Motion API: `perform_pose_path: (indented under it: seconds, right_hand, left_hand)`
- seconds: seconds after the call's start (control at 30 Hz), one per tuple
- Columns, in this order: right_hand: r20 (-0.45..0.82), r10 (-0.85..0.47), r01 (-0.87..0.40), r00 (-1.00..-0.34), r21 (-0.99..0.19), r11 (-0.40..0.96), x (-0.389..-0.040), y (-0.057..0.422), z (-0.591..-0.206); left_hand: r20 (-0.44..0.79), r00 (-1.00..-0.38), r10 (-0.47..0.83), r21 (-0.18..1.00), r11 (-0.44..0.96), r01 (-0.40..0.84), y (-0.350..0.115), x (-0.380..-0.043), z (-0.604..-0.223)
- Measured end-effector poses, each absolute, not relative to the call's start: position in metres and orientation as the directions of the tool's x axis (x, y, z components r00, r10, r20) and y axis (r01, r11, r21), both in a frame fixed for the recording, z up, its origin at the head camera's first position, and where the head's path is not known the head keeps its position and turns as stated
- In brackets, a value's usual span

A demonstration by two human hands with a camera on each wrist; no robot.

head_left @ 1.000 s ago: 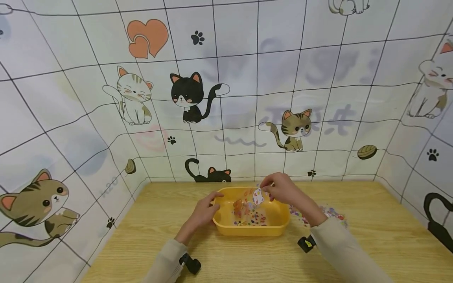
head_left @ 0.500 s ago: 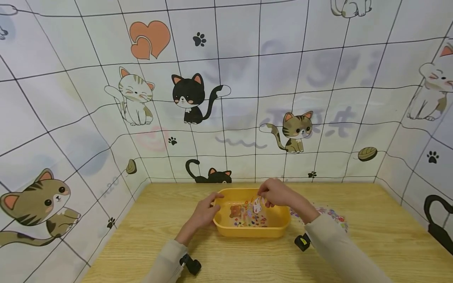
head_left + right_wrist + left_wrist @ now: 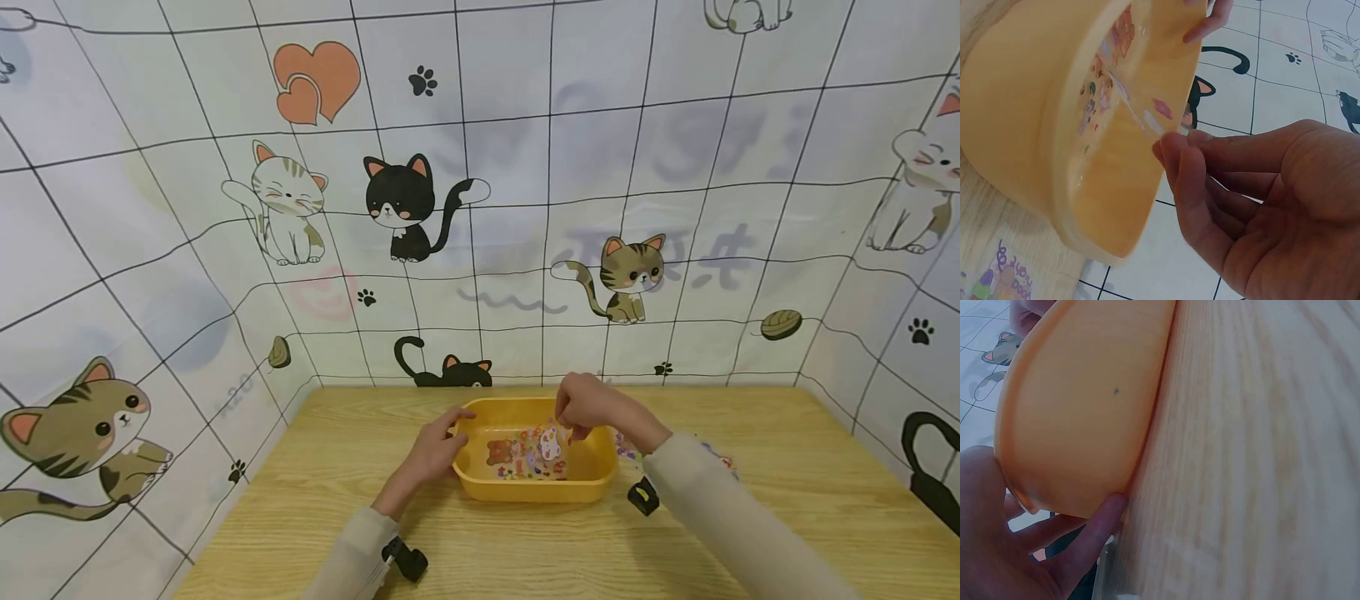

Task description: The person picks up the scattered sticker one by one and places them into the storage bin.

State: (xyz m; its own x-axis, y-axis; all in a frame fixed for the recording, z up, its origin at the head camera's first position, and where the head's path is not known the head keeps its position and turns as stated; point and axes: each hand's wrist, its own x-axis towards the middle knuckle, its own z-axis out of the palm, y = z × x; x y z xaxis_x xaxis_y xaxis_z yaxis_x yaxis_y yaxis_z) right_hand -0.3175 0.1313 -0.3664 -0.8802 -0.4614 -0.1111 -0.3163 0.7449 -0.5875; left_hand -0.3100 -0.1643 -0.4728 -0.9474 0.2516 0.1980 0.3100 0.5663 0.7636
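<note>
In the head view, a yellow plastic tub [image 3: 532, 492] stands on the table. My left hand [image 3: 433, 447] grips its left end; the left wrist view shows fingers [image 3: 1094, 534] against the outer wall. Over the tub's right part, my right hand [image 3: 588, 402] pinches a clear sticker piece by its edge; a white animal-like figure [image 3: 550, 444] shows below the fingers. The right wrist view shows the clear piece [image 3: 1161, 109] slanting down from the fingertips into the tub. A brown bear sticker [image 3: 498, 452] and several small colourful stickers [image 3: 517, 471] lie inside.
More clear, colourful sticker material [image 3: 628, 446] lies on the wooden table [image 3: 315, 500] right of the tub, partly behind my right forearm. A cat-printed sheet [image 3: 510, 250] stands behind and at both sides. Black wrist cameras [image 3: 643, 497] sit on both sleeves.
My right hand lowered the sticker piece into the tub, then shifted slightly right and up with it. The bear sticker went from tilted to lying flatter. My left hand stayed on the tub.
</note>
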Motion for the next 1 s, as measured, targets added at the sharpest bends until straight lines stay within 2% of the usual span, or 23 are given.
perform_pose_path:
  seconds: [0.63,1.0]
  right_hand:
    - [-0.278,-0.449,-0.325,-0.849,-0.395,0.859,-0.330,0.117,-0.356]
    - [-0.425,-0.381,-0.238,-0.821,-0.351,0.905,-0.331,0.110,-0.358]
  left_hand:
    - [0.194,-0.951,0.242,0.764,0.570,0.301,-0.165,-0.310,-0.474]
    - [0.193,-0.949,0.250,0.767,0.565,0.305,-0.166,-0.311,-0.475]
